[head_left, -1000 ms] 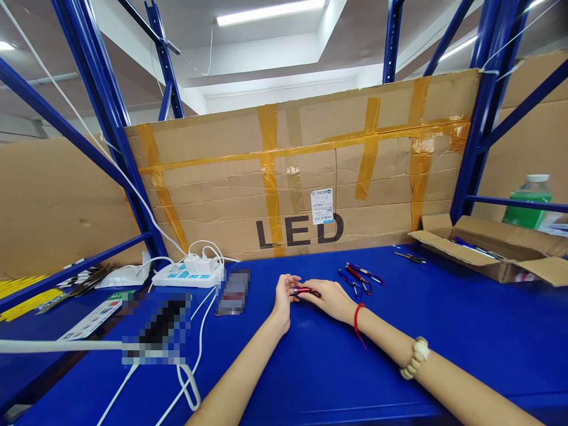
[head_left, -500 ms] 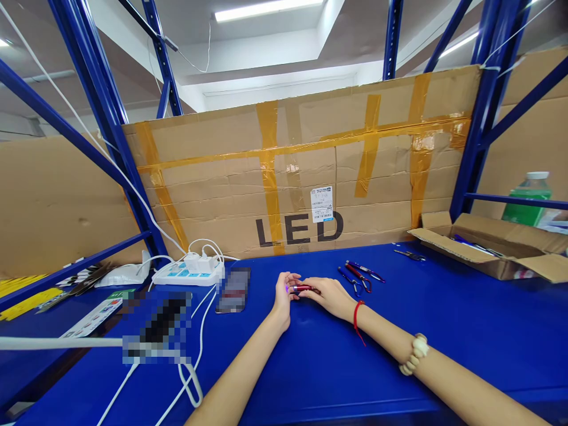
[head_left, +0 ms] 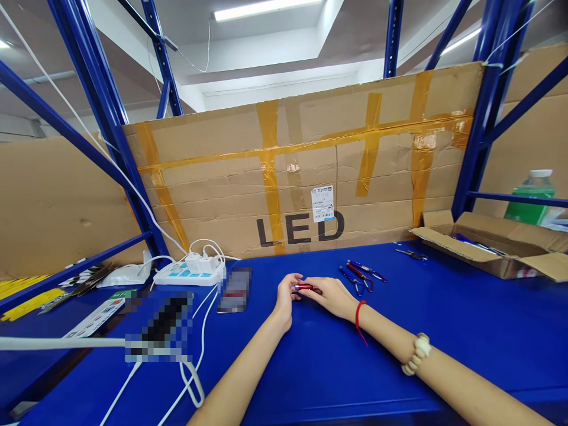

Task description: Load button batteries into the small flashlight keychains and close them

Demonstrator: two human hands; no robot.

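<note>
One red pen-like tool (head_left: 307, 287), slim, held in your right hand (head_left: 332, 296), fingers and thumb closed about its barrel. Location: over the blue table (head_left: 355, 373), between your two hands. Long axis: crosswise, running left to right, narrow end aimed at your left palm. One left hand (head_left: 285, 299), cupped and partly open, palm turned to that narrow end; contact between its fingertips and the tool cannot be told from here. Three similar tools, grouped on the table beyond your right hand and to its right: near blue tool (head_left: 345, 274), second red tool (head_left: 357, 272), far blue tool (head_left: 365, 270); axes slanted, looped ends toward you and rightward; right hand the nearer. Deciding relation, by judgement: tip to left palm, just beside or touching, its aim governed by your right hand's grip.
</note>
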